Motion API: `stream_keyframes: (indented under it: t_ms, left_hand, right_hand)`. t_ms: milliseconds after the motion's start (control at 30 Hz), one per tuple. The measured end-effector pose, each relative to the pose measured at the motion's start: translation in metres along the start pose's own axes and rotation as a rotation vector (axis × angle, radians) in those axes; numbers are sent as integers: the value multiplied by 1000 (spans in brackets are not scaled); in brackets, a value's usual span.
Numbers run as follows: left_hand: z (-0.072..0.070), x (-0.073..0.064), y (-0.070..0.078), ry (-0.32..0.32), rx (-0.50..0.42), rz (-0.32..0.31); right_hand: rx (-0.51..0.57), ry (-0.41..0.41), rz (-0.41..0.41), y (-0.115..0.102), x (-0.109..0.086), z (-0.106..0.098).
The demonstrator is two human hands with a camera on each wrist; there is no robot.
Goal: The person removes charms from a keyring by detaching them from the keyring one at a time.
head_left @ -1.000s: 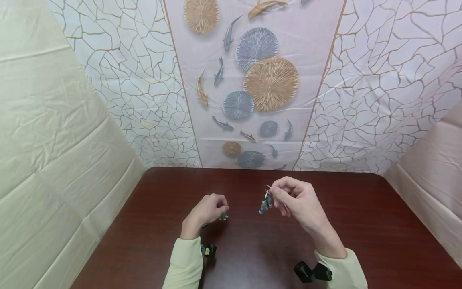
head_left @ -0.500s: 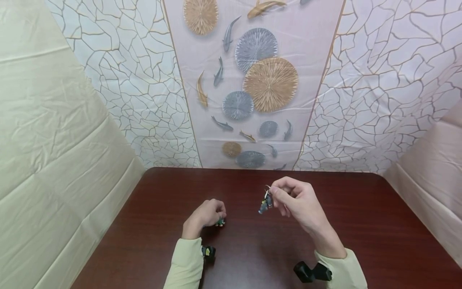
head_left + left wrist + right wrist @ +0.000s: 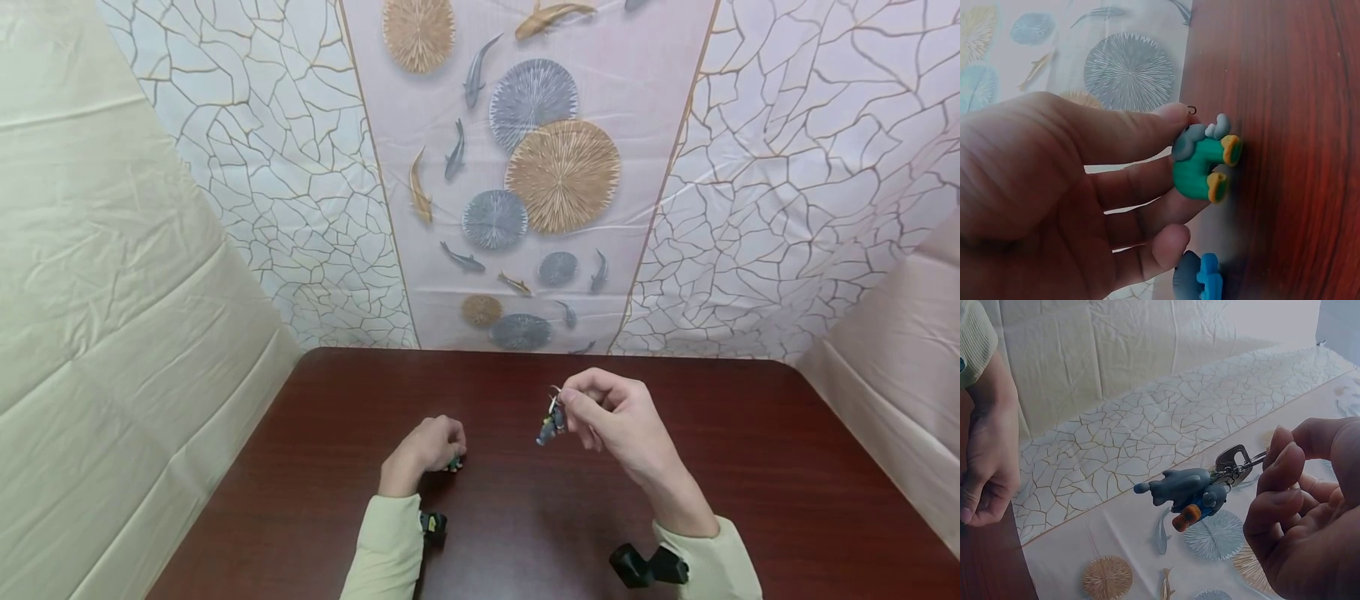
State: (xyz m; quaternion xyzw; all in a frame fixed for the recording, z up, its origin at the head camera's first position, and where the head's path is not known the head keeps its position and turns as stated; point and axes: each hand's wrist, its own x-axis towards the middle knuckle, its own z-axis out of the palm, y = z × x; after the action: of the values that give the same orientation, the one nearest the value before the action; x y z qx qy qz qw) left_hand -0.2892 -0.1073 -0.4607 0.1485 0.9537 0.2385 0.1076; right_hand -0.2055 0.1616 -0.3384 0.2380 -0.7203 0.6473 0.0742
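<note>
Between thumb and forefinger, my left hand [image 3: 426, 446] pinches a small grey figurine [image 3: 1192, 178] in green trousers and yellow shoes, just above or at the tabletop. A tiny metal loop [image 3: 1192, 110] sticks out at its thumb end. Beside the little finger in the left wrist view is a dark grey and blue piece [image 3: 1211, 278], partly cut off by the frame. My right hand [image 3: 618, 421] holds a keychain up by its ring [image 3: 1257, 460]. From it hang a flat metal piece [image 3: 1222, 461] and grey figurine charms [image 3: 1188, 484] with blue and orange parts.
Both hands are over a dark red-brown table [image 3: 525, 533]. A patterned cloth [image 3: 495, 150] hangs behind its far edge, with cream cloth [image 3: 150, 333] at the left side. Black wrist devices [image 3: 648, 567] sit by the sleeves.
My left hand has shifted slightly left and lower with the green-trousered figurine. A bluish bit seen below that hand is now hidden in the head view. The right hand holds nearly still.
</note>
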Motion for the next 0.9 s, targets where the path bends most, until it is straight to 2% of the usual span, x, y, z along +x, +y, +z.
stream_keyframes:
  t_ms: [133, 233, 467, 733, 900]
  left_hand:
    - [-2, -2, 5, 27, 27, -6]
    - [-9, -7, 15, 65, 30, 10]
    - [-28, -21, 42, 135, 47, 113]
    - [-38, -35, 59, 184, 58, 182]
    - [-47, -45, 76, 261, 74, 290]
  right_hand:
    - [-8, 4, 4, 1, 0, 0]
    - [-10, 2, 11, 2, 0, 0]
    - [2, -9, 13, 3, 1, -1]
    - [5, -13, 13, 4, 0, 0]
    - [10, -8, 14, 3, 1, 1]
